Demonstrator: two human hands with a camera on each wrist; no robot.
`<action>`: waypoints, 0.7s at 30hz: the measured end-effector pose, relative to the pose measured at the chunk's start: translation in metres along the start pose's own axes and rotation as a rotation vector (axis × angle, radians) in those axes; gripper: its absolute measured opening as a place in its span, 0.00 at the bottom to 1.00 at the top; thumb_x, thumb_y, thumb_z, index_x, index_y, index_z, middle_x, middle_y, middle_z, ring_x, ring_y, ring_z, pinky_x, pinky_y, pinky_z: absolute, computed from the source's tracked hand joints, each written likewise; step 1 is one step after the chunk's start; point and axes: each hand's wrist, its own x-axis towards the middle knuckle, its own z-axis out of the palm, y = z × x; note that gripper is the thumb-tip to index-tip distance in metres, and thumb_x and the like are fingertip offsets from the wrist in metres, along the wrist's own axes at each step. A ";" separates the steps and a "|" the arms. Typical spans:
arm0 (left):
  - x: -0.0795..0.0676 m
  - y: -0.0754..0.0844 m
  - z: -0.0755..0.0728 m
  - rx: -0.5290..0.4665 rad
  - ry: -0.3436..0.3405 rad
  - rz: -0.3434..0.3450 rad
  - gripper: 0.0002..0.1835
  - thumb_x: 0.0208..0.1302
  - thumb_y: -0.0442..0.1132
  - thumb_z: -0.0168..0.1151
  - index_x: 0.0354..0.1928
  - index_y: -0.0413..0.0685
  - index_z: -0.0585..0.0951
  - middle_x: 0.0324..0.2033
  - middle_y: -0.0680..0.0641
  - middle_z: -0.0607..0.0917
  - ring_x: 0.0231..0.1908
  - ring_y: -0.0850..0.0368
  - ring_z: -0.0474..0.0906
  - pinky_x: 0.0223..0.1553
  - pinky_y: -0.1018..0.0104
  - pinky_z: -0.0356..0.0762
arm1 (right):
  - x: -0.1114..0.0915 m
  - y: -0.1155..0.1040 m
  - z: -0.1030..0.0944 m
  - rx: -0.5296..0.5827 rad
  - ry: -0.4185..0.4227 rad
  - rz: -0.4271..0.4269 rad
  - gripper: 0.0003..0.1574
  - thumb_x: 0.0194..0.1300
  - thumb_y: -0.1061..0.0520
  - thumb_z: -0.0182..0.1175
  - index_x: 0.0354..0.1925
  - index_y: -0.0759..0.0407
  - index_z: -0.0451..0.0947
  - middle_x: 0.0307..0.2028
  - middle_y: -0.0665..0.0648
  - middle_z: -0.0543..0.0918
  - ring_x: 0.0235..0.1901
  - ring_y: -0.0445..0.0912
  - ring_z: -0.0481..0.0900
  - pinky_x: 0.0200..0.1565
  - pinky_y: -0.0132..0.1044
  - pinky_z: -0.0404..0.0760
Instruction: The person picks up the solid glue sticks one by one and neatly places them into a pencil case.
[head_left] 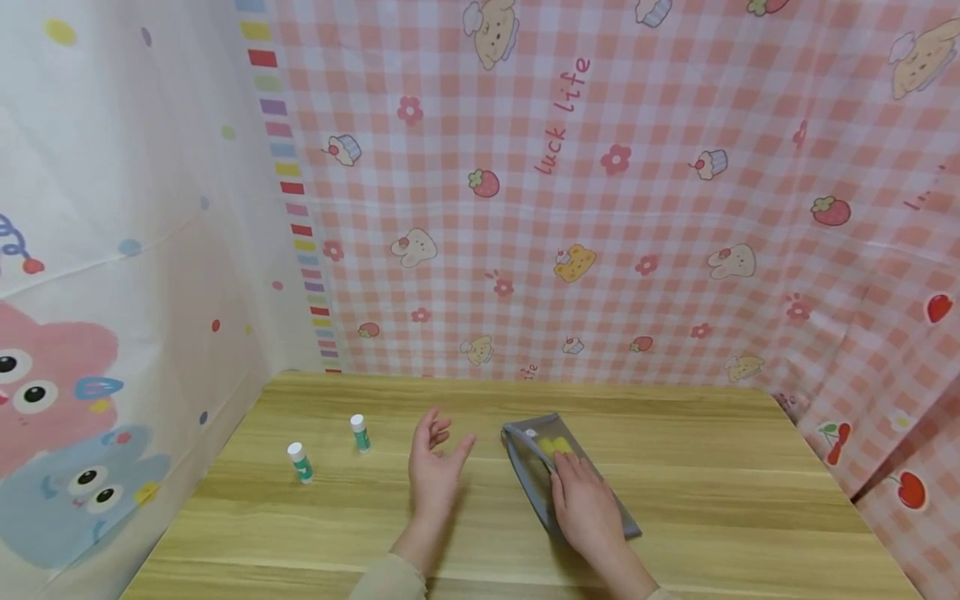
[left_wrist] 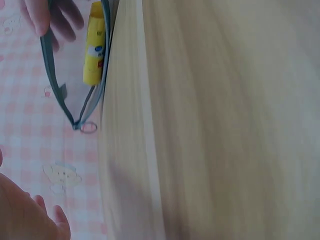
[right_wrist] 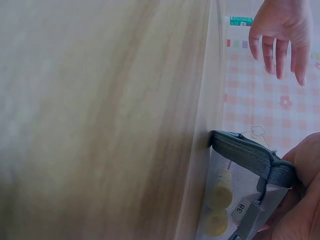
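Note:
A grey mesh zipper pouch (head_left: 528,479) lies slantwise on the table, its mouth parted. My right hand (head_left: 588,504) grips one edge of that mouth, fingers over it and thumb at the rim. Inside the pouch are yellow tubes that look like glue sticks; one yellow tube (left_wrist: 94,47) shows through the opening in the left wrist view. In the right wrist view a tag marked 38 (right_wrist: 241,209) is seen at the mesh. My left hand (head_left: 435,471) hovers left of the pouch, fingers loosely bent, touching nothing.
Two glue sticks with white caps and green labels stand at the table's left: a nearer glue stick (head_left: 301,464) and a farther glue stick (head_left: 361,434). The wooden table (head_left: 712,475) meets a pink checked curtain (head_left: 525,208) behind and a white patterned curtain (head_left: 165,250) at left.

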 end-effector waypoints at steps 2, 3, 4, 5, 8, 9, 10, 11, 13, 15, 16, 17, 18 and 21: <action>0.003 -0.002 -0.006 0.008 0.011 0.015 0.36 0.54 0.34 0.76 0.65 0.40 0.71 0.51 0.41 0.81 0.51 0.44 0.75 0.52 0.45 0.72 | 0.000 0.001 0.000 -0.001 0.015 -0.011 0.22 0.74 0.57 0.53 0.61 0.66 0.75 0.58 0.70 0.78 0.59 0.68 0.73 0.54 0.71 0.71; 0.004 -0.003 -0.008 0.015 0.015 0.019 0.36 0.55 0.34 0.75 0.65 0.40 0.71 0.51 0.41 0.81 0.51 0.44 0.75 0.51 0.46 0.73 | -0.001 0.001 0.000 0.000 0.023 -0.017 0.22 0.74 0.57 0.53 0.61 0.66 0.75 0.58 0.70 0.78 0.59 0.68 0.73 0.54 0.71 0.71; 0.005 -0.004 -0.011 0.016 0.020 0.023 0.35 0.55 0.34 0.75 0.65 0.40 0.71 0.51 0.41 0.81 0.51 0.44 0.75 0.51 0.46 0.73 | -0.001 0.001 0.000 0.002 0.029 -0.021 0.22 0.74 0.57 0.53 0.60 0.66 0.75 0.58 0.69 0.78 0.58 0.68 0.73 0.54 0.71 0.71; 0.006 -0.005 -0.014 0.014 0.024 0.022 0.35 0.55 0.34 0.75 0.65 0.40 0.71 0.51 0.40 0.81 0.51 0.44 0.75 0.51 0.46 0.72 | -0.001 0.001 0.000 0.006 0.032 -0.024 0.22 0.74 0.57 0.53 0.60 0.66 0.75 0.58 0.69 0.78 0.59 0.68 0.73 0.54 0.71 0.71; 0.008 -0.008 -0.024 0.026 0.041 0.016 0.35 0.56 0.34 0.75 0.65 0.39 0.71 0.51 0.40 0.81 0.51 0.44 0.75 0.50 0.49 0.72 | -0.001 0.001 -0.001 0.008 0.040 -0.030 0.22 0.73 0.57 0.53 0.60 0.66 0.76 0.58 0.69 0.78 0.58 0.68 0.74 0.54 0.71 0.72; 0.009 -0.008 -0.027 0.029 0.047 0.013 0.35 0.56 0.34 0.75 0.65 0.39 0.71 0.51 0.40 0.81 0.52 0.44 0.75 0.50 0.49 0.72 | -0.001 0.001 -0.001 0.007 0.044 -0.034 0.22 0.73 0.57 0.53 0.60 0.67 0.76 0.57 0.70 0.78 0.58 0.68 0.74 0.54 0.71 0.72; 0.011 -0.009 -0.031 0.029 0.053 0.009 0.35 0.56 0.34 0.75 0.65 0.39 0.71 0.52 0.40 0.81 0.52 0.44 0.75 0.50 0.49 0.72 | -0.001 0.001 -0.001 0.006 0.049 -0.039 0.22 0.73 0.58 0.53 0.60 0.67 0.76 0.57 0.70 0.79 0.58 0.68 0.74 0.54 0.70 0.73; 0.012 -0.009 -0.034 0.034 0.060 0.007 0.34 0.56 0.34 0.74 0.65 0.38 0.71 0.52 0.40 0.80 0.52 0.44 0.74 0.50 0.50 0.72 | -0.001 0.001 -0.001 0.004 0.054 -0.044 0.22 0.73 0.58 0.53 0.59 0.67 0.76 0.56 0.70 0.79 0.57 0.68 0.75 0.54 0.70 0.73; 0.015 -0.010 -0.042 0.046 0.074 0.002 0.34 0.57 0.34 0.74 0.65 0.38 0.71 0.52 0.40 0.80 0.52 0.44 0.74 0.50 0.51 0.72 | -0.001 0.001 -0.001 0.002 0.062 -0.050 0.22 0.73 0.58 0.53 0.59 0.68 0.76 0.56 0.70 0.79 0.57 0.68 0.75 0.54 0.69 0.73; 0.019 -0.010 -0.049 0.052 0.083 -0.001 0.34 0.57 0.33 0.74 0.65 0.38 0.71 0.53 0.39 0.80 0.53 0.44 0.74 0.50 0.51 0.71 | -0.001 0.001 -0.001 0.001 0.066 -0.052 0.21 0.73 0.58 0.54 0.59 0.68 0.76 0.55 0.70 0.80 0.56 0.67 0.75 0.54 0.68 0.74; 0.020 -0.010 -0.052 0.058 0.088 -0.004 0.34 0.57 0.34 0.74 0.65 0.38 0.71 0.53 0.39 0.80 0.53 0.44 0.74 0.50 0.52 0.71 | -0.001 0.001 -0.001 0.001 0.067 -0.052 0.21 0.73 0.58 0.54 0.59 0.68 0.76 0.55 0.70 0.80 0.56 0.67 0.75 0.54 0.68 0.74; 0.022 -0.010 -0.055 0.061 0.094 -0.004 0.34 0.57 0.33 0.74 0.65 0.38 0.71 0.53 0.39 0.80 0.53 0.44 0.74 0.50 0.52 0.71 | -0.001 0.001 -0.001 0.000 0.065 -0.051 0.21 0.73 0.58 0.54 0.59 0.68 0.76 0.56 0.70 0.79 0.57 0.67 0.75 0.54 0.68 0.74; 0.023 -0.009 -0.058 0.060 0.101 -0.006 0.33 0.57 0.33 0.73 0.65 0.39 0.71 0.53 0.39 0.80 0.53 0.44 0.74 0.51 0.51 0.71 | -0.001 0.001 -0.001 -0.002 0.063 -0.050 0.21 0.73 0.58 0.54 0.59 0.68 0.76 0.56 0.70 0.79 0.57 0.67 0.75 0.54 0.68 0.74; 0.027 -0.008 -0.066 0.060 0.130 0.001 0.33 0.57 0.32 0.73 0.64 0.38 0.72 0.53 0.38 0.80 0.53 0.45 0.74 0.51 0.50 0.70 | -0.001 0.000 -0.002 -0.010 0.058 -0.049 0.21 0.73 0.58 0.54 0.59 0.68 0.76 0.56 0.70 0.79 0.57 0.68 0.75 0.54 0.69 0.74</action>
